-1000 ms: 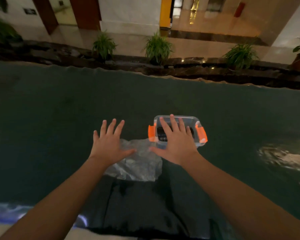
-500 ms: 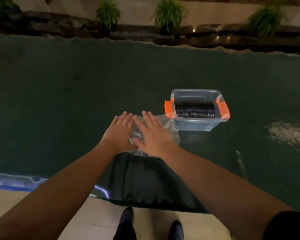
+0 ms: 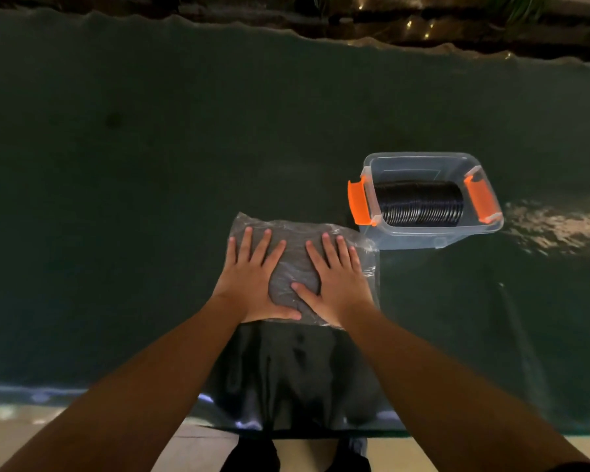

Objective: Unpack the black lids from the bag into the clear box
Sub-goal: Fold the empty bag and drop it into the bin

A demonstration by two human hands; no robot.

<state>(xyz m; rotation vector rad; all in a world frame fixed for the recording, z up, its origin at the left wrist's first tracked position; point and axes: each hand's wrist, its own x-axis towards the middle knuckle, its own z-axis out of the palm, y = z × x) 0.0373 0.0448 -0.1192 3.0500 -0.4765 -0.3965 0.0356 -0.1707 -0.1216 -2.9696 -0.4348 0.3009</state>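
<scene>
**user1:** Both hands are down flat, fingers spread wide: left hand (image 3: 252,284) and right hand (image 3: 334,284) side by side, palms pressing on the crinkly clear plastic bag (image 3: 297,264), gripping nothing. All of it sits on a big dark green table (image 3: 150,165).

**user2:** Where's the box?

**user1:** The clear plastic box with orange side latches (image 3: 423,202) is just past the bag's right corner, lid off. The black lids (image 3: 419,202) stand on edge in a row inside.

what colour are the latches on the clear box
Orange latches on the clear box, seen in the head view.
</scene>
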